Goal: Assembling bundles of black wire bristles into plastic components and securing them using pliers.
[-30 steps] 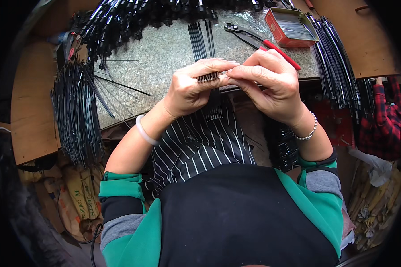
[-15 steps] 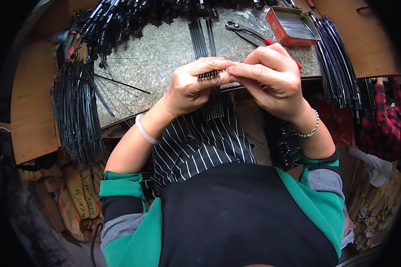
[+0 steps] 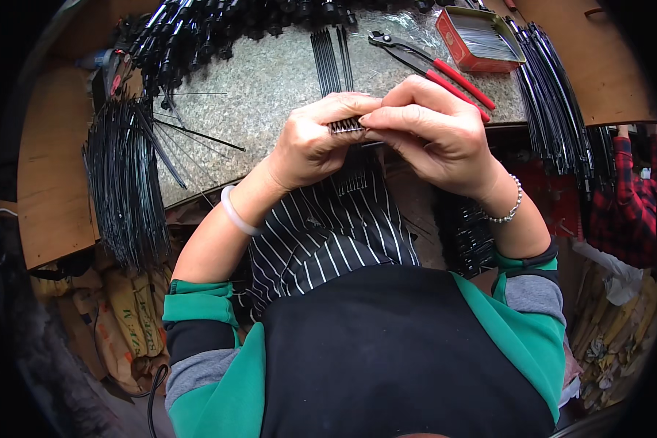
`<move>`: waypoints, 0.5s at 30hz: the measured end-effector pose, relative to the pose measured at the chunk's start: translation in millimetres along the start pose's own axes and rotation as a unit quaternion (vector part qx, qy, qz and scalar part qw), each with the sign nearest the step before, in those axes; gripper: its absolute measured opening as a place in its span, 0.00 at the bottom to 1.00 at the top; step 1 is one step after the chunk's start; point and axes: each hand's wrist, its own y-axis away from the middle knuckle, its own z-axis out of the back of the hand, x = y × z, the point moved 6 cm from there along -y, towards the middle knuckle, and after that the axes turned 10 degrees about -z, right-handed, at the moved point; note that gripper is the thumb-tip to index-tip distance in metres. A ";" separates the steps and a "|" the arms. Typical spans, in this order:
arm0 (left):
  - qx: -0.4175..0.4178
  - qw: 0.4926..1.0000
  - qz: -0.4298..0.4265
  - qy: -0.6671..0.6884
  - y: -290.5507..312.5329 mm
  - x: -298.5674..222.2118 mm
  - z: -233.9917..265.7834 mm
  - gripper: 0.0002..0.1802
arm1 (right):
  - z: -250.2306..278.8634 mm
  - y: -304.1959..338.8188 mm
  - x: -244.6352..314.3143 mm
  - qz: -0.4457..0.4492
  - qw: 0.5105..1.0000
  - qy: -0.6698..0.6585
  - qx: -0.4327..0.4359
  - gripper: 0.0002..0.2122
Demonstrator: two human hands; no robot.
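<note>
Over the table's near edge, my left hand (image 3: 310, 142) is closed on a short, dark, spring-like coil (image 3: 345, 125). It lies between the thumb and the curled fingers. My right hand (image 3: 445, 135) is also closed, its thumb and forefinger pinched together at the coil's right end, touching the left fingertips. What is inside that pinch is too small and covered to make out. Beneath the left hand runs a row of thin black rods (image 3: 327, 62); their far ends rest on the table, and slotted dark ends (image 3: 352, 181) show over the striped cloth on my lap.
Red-handled cutters (image 3: 445, 73) lie beyond my right hand, near a red box (image 3: 482, 44) of thin metal pieces. Bundles of black rods hang at the left (image 3: 128, 182) and right (image 3: 555, 102) edges. Black parts (image 3: 190, 36) are heaped at the back. A person in plaid (image 3: 628, 197) is at far right.
My right hand has shifted slightly left, closer against the left fingers and the coil. More of the cutters' red handles now shows. The left hand has hardly moved.
</note>
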 end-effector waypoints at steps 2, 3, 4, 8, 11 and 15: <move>0.001 1.000 -0.001 -0.004 0.1 -0.8 1.2 0.20 | 0.1 1.3 1.5 0.026 0.999 0.022 0.025 0.13; 0.013 1.000 0.006 -0.008 0.9 0.0 0.9 0.18 | -1.4 2.0 3.5 0.021 0.999 0.032 0.022 0.13; 0.026 1.000 0.012 -0.012 1.7 1.0 0.6 0.17 | -3.1 2.1 6.1 0.016 0.999 0.043 0.018 0.14; 0.072 0.995 0.063 -0.002 -1.2 -0.6 -7.0 0.15 | -12.6 -1.3 10.7 0.023 0.997 0.070 0.018 0.15; 0.101 0.993 0.063 -0.005 -1.9 -1.7 -1.4 0.21 | -15.1 4.1 9.8 0.027 0.994 0.098 0.041 0.13; 0.053 0.967 0.190 0.159 17.3 16.3 6.0 0.25 | -19.2 15.7 8.7 0.008 0.983 0.161 0.093 0.08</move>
